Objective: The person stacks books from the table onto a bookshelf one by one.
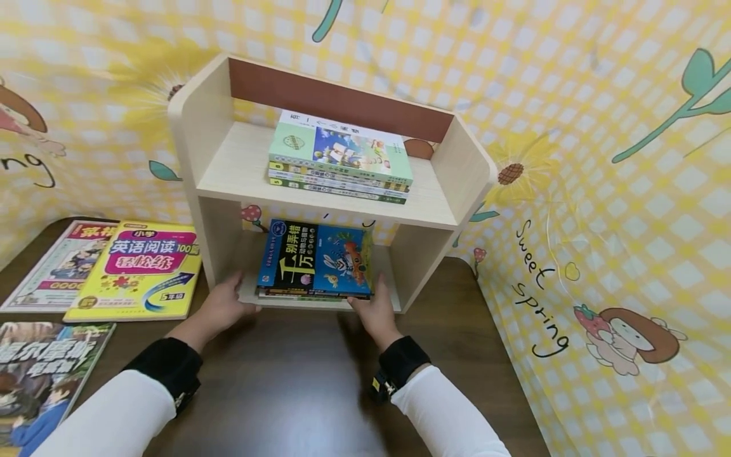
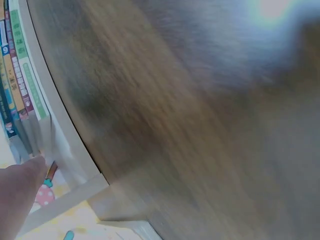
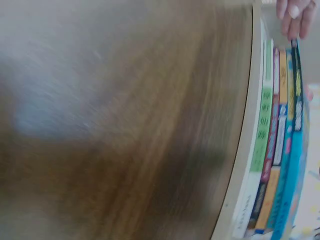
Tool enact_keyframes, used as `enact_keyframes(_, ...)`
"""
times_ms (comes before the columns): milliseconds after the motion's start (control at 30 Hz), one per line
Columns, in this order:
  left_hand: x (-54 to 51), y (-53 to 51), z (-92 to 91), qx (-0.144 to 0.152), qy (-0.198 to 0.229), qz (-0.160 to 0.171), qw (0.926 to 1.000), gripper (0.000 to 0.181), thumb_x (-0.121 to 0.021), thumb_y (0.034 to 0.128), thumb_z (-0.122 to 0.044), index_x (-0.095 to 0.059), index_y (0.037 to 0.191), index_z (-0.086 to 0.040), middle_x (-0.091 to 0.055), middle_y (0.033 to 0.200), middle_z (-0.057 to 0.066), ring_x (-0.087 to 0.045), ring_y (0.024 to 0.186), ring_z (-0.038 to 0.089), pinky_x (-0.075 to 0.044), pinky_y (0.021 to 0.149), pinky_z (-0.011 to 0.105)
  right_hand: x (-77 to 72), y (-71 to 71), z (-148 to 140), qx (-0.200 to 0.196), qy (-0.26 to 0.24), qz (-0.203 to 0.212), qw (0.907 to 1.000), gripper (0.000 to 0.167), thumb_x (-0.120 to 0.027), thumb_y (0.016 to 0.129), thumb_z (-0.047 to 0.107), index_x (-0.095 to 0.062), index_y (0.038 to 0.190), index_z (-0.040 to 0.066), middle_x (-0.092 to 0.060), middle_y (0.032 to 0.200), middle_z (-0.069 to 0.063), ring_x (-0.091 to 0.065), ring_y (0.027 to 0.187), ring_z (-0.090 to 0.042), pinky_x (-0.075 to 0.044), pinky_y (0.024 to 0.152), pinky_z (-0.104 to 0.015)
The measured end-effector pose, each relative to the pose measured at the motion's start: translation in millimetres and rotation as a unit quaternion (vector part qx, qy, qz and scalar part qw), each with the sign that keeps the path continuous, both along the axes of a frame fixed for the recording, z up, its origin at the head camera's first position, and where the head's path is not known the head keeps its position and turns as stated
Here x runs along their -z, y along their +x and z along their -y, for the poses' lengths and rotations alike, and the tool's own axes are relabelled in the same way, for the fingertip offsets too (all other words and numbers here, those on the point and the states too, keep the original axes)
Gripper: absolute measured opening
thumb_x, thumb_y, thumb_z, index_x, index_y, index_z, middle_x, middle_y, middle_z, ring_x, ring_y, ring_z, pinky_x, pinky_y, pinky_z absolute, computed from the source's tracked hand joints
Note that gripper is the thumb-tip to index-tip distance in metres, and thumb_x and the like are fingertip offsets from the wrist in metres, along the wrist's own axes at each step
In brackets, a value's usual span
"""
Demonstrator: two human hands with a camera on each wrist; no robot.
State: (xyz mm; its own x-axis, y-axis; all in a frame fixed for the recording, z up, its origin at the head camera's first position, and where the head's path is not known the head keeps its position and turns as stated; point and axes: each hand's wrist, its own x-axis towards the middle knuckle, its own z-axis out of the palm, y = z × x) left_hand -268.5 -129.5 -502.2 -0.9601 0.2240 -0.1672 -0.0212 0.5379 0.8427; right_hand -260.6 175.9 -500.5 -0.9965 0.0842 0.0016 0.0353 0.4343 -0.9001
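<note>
A stack of several books lies flat on the lower shelf of a pale wooden bookshelf. The top book has a black and blue cover. At the stack's left side is my left hand, its fingertips close to the books' ends; the right wrist view shows those fingers extended against the far end. My right hand is at the front right corner, thumb at the books' front edge and fingers along their side. Spines of the stacked books show in the left wrist view.
More books lie stacked on the upper shelf. On the dark wooden table, a yellow workbook, a red-and-white book and a comic-style book lie to the left. A patterned yellow cloth hangs behind and at the right.
</note>
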Motion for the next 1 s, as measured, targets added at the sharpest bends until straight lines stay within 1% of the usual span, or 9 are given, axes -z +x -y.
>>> enact_keyframes(100,-2.6,6.8,3.5,0.014,0.003,-0.017,0.9998,0.091,-0.069,0.0876,-0.014,-0.008,0.149,0.012,-0.019,0.151,0.036,-0.027,0.134,0.054,-0.031,0.106,0.060,-3.1,14.1,0.8,-0.005,0.015,-0.027,0.9995,0.091,-0.071,0.088,0.012,-0.009,0.154,0.004,-0.015,0.159,-0.018,-0.016,0.146,-0.034,-0.022,0.115,-0.053)
enact_keyframes(200,-4.8,13.9,9.1,0.018,0.008,-0.019,0.9996,0.089,-0.069,0.0883,-0.013,-0.009,0.150,0.009,-0.022,0.151,0.034,-0.027,0.135,0.053,-0.032,0.106,0.059,-4.9,29.6,3.1,-0.018,0.026,-0.039,0.9987,0.090,-0.071,0.089,0.014,-0.011,0.155,0.008,-0.015,0.160,-0.013,-0.015,0.146,-0.030,-0.022,0.115,-0.052)
enact_keyframes(367,-5.8,27.2,20.7,0.000,0.029,-0.012,0.9995,0.085,-0.069,0.0888,-0.012,-0.014,0.151,0.005,-0.026,0.150,0.032,-0.028,0.135,0.052,-0.033,0.106,0.059,-5.3,54.1,6.6,-0.039,0.047,-0.044,0.9972,0.086,-0.071,0.089,0.017,-0.017,0.155,0.009,-0.018,0.158,-0.017,-0.021,0.145,-0.033,-0.027,0.112,-0.054)
enact_keyframes(533,-2.3,39.6,38.8,-0.022,0.032,-0.004,0.9992,0.081,-0.068,0.0896,-0.016,-0.019,0.149,0.006,-0.029,0.148,0.033,-0.029,0.134,0.053,-0.032,0.106,0.061,-4.1,72.2,9.2,-0.054,0.054,-0.026,0.9967,0.078,-0.071,0.089,0.017,-0.026,0.152,0.006,-0.026,0.155,-0.018,-0.029,0.141,-0.034,-0.031,0.110,-0.054)
enact_keyframes(633,-0.7,44.4,54.3,-0.041,0.024,0.005,0.9989,0.083,-0.069,0.0896,-0.021,-0.019,0.149,0.007,-0.027,0.149,0.034,-0.028,0.133,0.054,-0.032,0.105,0.061,-1.5,80.4,10.6,-0.064,0.054,-0.021,0.9963,0.077,-0.072,0.088,0.018,-0.029,0.151,0.005,-0.031,0.153,-0.018,-0.033,0.139,-0.034,-0.032,0.109,-0.054)
enact_keyframes(767,1.0,50.3,80.9,-0.073,0.013,0.005,0.9973,0.087,-0.069,0.0894,-0.025,-0.016,0.150,0.007,-0.026,0.148,0.035,-0.029,0.132,0.055,-0.034,0.103,0.062,0.2,91.2,12.6,-0.075,0.066,-0.022,0.9947,0.077,-0.073,0.087,0.019,-0.030,0.150,0.004,-0.034,0.151,-0.017,-0.034,0.138,-0.033,-0.033,0.109,-0.052)
enact_keyframes(867,3.4,56.1,105.9,-0.107,-0.009,-0.012,0.9941,0.084,-0.067,0.0903,-0.022,-0.016,0.148,0.011,-0.029,0.144,0.039,-0.033,0.128,0.057,-0.037,0.098,0.063,0.7,98.8,14.4,-0.089,0.085,-0.026,0.9921,0.077,-0.074,0.086,0.019,-0.032,0.149,0.005,-0.034,0.152,-0.016,-0.035,0.138,-0.032,-0.034,0.109,-0.051)
enact_keyframes(933,5.1,61.5,125.6,-0.135,-0.040,-0.031,0.9896,0.080,-0.066,0.0903,-0.017,-0.018,0.145,0.015,-0.032,0.139,0.043,-0.035,0.124,0.058,-0.038,0.094,0.064,0.6,103.6,15.7,-0.101,0.094,-0.022,0.9902,0.077,-0.074,0.086,0.020,-0.032,0.149,0.006,-0.033,0.152,-0.015,-0.035,0.139,-0.031,-0.034,0.109,-0.050)
enact_keyframes(1000,7.2,67.9,145.4,-0.173,-0.087,-0.051,0.9797,0.076,-0.066,0.0888,-0.014,-0.021,0.141,0.019,-0.034,0.133,0.045,-0.037,0.119,0.060,-0.039,0.089,0.065,0.5,108.0,17.2,-0.110,0.101,-0.015,0.9887,0.077,-0.074,0.086,0.019,-0.032,0.149,0.007,-0.033,0.152,-0.015,-0.035,0.138,-0.031,-0.035,0.109,-0.050)
